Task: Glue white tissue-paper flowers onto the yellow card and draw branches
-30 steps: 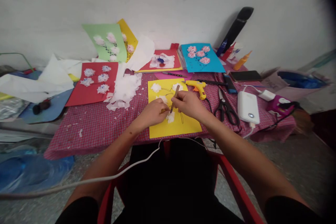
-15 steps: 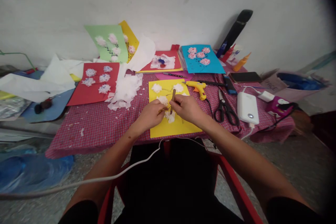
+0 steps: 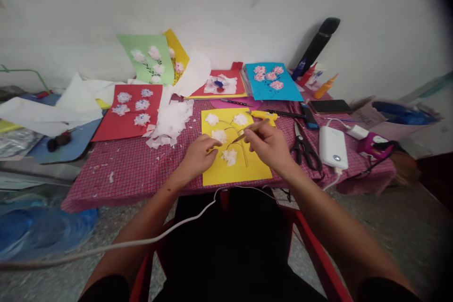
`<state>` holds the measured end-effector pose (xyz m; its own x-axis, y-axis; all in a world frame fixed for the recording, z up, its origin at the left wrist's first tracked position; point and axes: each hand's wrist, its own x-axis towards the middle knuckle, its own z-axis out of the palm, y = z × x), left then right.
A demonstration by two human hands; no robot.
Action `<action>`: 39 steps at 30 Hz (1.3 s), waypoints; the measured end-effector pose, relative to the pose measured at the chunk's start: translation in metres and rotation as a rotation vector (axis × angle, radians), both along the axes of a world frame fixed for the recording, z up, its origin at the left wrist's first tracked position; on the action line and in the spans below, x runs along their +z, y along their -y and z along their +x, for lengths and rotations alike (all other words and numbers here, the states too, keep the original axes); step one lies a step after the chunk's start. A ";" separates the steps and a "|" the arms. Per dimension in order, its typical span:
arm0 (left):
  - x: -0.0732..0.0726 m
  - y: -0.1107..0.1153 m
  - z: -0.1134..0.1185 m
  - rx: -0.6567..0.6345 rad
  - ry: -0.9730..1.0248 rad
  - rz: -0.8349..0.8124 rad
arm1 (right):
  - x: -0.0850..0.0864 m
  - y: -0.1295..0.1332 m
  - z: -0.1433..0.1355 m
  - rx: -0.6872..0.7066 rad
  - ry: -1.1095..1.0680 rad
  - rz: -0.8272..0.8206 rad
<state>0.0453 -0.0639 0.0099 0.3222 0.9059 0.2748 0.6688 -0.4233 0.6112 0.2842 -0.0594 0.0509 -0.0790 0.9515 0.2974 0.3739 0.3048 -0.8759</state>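
Observation:
On a yellow paper sheet (image 3: 219, 177) lie several white tissue-paper flowers, with thin curved stems drawn between them. My right hand (image 3: 272, 145) grips a slim brown pencil-like stick (image 3: 261, 125), its pointed end slanting down to the left over the stems. At the sheet's left edge is my left hand (image 3: 198, 156), thumb and forefinger apart and holding nothing. Its fingertips are close to the middle flower (image 3: 219, 136) and the lowest flower (image 3: 229, 157). A yellow glue gun (image 3: 264, 114) lies behind my right hand, which partly hides it.
Torn white tissue (image 3: 171, 120) is heaped left of the sheet, beside a red flower card (image 3: 122, 125). To the right lie black scissors (image 3: 305, 150), a white power bank (image 3: 332, 146) and a phone (image 3: 330, 106). A blue card (image 3: 262, 87) stands behind. A white cable (image 3: 177, 224) crosses in front.
My right hand has moved right and away from the lowest flower, tilting the stick from upright to slanted. My left hand has drawn back left and its fingers have parted.

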 end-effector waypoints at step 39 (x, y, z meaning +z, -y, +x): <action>0.013 0.035 -0.100 0.595 0.827 -0.316 | -0.030 0.092 -0.030 0.188 -0.107 0.108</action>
<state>-0.0551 -0.0991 0.0234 -0.3747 0.9245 -0.0696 0.0431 0.0923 0.9948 0.2541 -0.1509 0.0207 -0.2143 0.8854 0.4125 0.2086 0.4540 -0.8662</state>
